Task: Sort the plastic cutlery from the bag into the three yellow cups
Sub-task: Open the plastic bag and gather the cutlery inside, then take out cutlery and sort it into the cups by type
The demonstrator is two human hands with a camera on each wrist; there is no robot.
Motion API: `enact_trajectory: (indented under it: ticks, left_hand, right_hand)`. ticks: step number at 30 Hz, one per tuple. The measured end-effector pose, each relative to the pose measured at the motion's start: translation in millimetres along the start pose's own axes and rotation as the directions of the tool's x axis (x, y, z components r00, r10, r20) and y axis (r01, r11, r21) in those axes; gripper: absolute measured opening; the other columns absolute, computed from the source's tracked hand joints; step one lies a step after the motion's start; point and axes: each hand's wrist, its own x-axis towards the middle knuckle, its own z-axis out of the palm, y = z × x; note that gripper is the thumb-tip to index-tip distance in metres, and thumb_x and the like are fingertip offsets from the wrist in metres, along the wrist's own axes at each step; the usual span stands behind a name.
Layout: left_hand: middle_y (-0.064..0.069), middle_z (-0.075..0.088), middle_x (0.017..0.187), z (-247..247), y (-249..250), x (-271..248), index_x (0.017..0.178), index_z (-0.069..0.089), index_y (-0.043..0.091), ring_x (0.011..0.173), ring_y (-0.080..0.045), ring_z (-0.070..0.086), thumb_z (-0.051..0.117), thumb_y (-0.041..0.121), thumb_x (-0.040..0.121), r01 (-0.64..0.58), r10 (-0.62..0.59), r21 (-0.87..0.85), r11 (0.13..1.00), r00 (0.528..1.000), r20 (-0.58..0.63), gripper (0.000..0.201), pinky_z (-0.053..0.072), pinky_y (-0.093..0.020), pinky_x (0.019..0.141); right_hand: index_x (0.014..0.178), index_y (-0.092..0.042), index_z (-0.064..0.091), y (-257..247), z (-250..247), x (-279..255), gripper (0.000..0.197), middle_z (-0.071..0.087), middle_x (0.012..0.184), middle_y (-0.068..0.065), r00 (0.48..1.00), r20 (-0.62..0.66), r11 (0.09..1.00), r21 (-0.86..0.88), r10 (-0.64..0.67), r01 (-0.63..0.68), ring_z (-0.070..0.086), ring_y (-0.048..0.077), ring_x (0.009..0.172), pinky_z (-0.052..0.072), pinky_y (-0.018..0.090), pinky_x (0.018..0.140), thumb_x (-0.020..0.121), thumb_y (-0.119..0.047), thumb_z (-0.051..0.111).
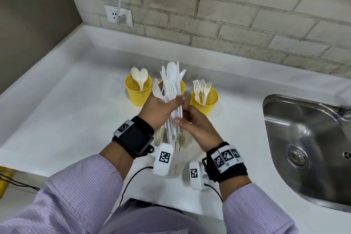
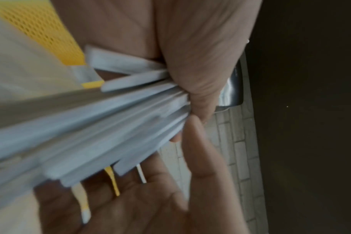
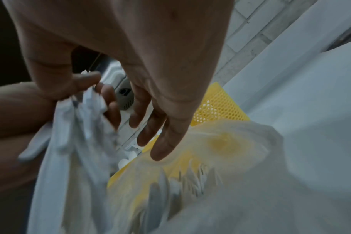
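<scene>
Three cups (image 1: 138, 91) stand in a row mid-counter (image 1: 76, 100); spoons (image 1: 139, 75) in the left, forks (image 1: 202, 87) in the right; sink (image 1: 307, 150) at the right edge.

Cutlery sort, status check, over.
Left hand grips mixed cutlery bundle. Right hand fingering handles. Left cup: spoons; right cup: forks. Bundle hides middle cup.

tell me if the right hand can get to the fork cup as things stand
Probably yes. The right hand sits just in front of the fork cup with nothing between them, though its fingers are at the cutlery bundle that the left hand grips.
</scene>
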Motion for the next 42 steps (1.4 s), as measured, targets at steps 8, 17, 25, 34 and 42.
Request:
enact_trajectory:
  ticks: [8,17,25,34,42]
  left_hand:
    - [-0.009,0.075,0.091,25.8,39.7,-9.8,0.101,0.068,0.007,0.09,-0.023,0.073,0.076,0.001,0.088,-0.045,0.044,-0.139,0.989,0.999,-0.01,0.016,0.06,-0.041,0.087]
    - [-0.014,0.076,0.103,35.9,36.1,-21.3,0.111,0.068,0.002,0.096,-0.023,0.074,0.079,0.004,0.086,-0.063,0.062,-0.046,0.997,0.997,-0.035,0.028,0.058,-0.035,0.089]
    - [-0.01,0.077,0.108,35.2,42.9,-32.7,0.109,0.074,0.002,0.102,-0.021,0.073,0.08,0.004,0.083,-0.006,0.004,0.023,1.0,0.996,0.091,0.027,0.057,-0.028,0.087]
    - [0.003,0.08,0.102,37.7,53.5,-47.3,0.098,0.081,0.014,0.104,-0.009,0.072,0.075,0.016,0.09,0.018,-0.017,0.061,0.998,1.0,-0.006,0.011,0.053,-0.029,0.1]
    - [0.004,0.078,0.096,31.4,68.3,-49.1,0.087,0.077,0.038,0.094,-0.013,0.073,0.081,0.021,0.086,-0.048,0.048,0.002,0.999,0.998,0.035,0.017,0.056,-0.034,0.091]
  right_hand:
    - [0.143,-0.022,0.042,-32.9,8.1,-6.7,0.076,0.072,0.111,0.015,0.987,0.077,0.984,0.125,-0.139,0.129,0.073,0.028,0.091,0.061,0.047,0.074,0.082,0.004,0.079]
    - [0.115,-0.015,0.057,-30.8,17.3,-16.9,0.035,0.056,0.052,-0.003,0.983,-0.124,0.987,0.078,-0.133,0.143,0.047,0.017,0.039,0.036,0.025,0.041,0.084,-0.007,0.072]
    - [0.091,-0.018,0.065,-30.8,22.7,-26.7,0.013,0.063,0.054,-0.011,0.963,-0.174,0.973,0.065,-0.206,0.22,0.059,0.002,0.048,0.044,0.02,0.046,0.085,-0.006,0.062]
    - [0.124,-0.029,0.065,-32.5,25.3,-23.5,0.05,0.073,0.119,0.0,0.933,-0.129,0.94,0.017,-0.335,0.34,0.069,0.011,0.113,0.055,0.032,0.096,0.079,-0.005,0.068]
    - [0.115,-0.011,0.075,-21.0,8.2,-32.2,0.05,0.064,0.131,0.016,0.956,0.285,0.625,0.736,0.062,-0.26,0.051,0.042,0.132,0.028,0.058,0.119,0.082,-0.045,0.062]
